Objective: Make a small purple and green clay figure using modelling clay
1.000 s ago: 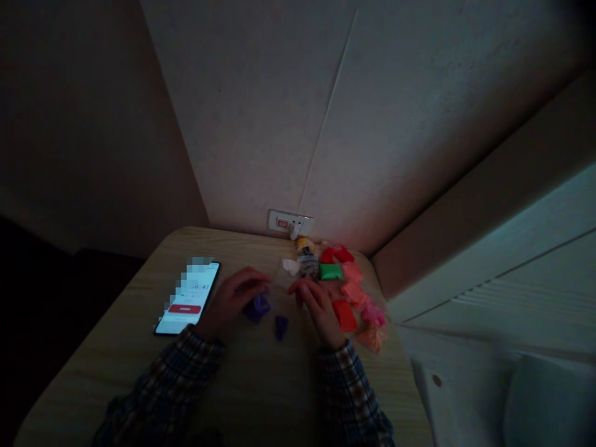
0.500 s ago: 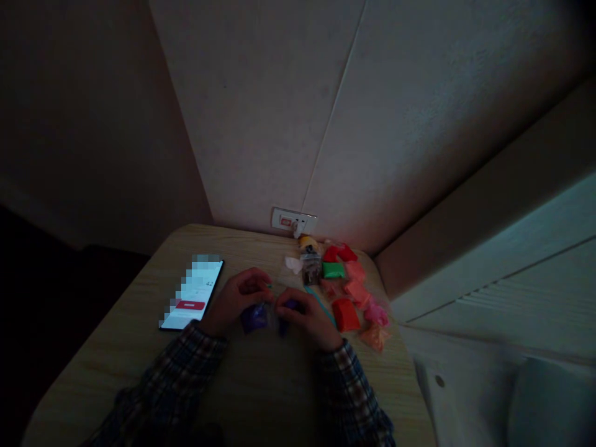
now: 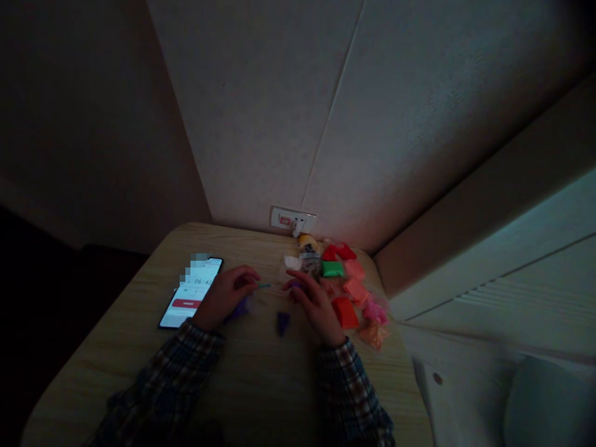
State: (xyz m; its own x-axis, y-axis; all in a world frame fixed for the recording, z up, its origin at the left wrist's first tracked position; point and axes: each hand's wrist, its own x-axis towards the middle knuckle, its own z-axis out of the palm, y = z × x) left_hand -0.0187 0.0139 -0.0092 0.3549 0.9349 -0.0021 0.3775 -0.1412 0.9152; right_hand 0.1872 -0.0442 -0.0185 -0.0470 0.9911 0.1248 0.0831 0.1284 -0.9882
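Note:
My left hand [image 3: 228,297] is closed, with a thin teal stick [image 3: 264,285] poking out from between its fingertips to the right. Under that hand a purple packet in clear plastic [image 3: 239,308] partly shows; whether the hand grips it too I cannot tell. My right hand [image 3: 314,307] has its thumb and fingers curled round a small purple lump [image 3: 297,285] that looks like modelling clay. Between the two hands, a separate purple piece [image 3: 282,323] lies on the wooden tabletop [image 3: 261,385].
A phone [image 3: 190,298] with a lit timer screen lies left of my left hand. Right of my right hand are several bagged colours, among them a green packet [image 3: 332,269] and an orange-red packet [image 3: 345,312]. A wall socket [image 3: 292,219] with a plug sits behind the table.
My hands have moved apart. The left has shifted left with the teal stick, the right slightly up and right. The purple piece between them is now uncovered.

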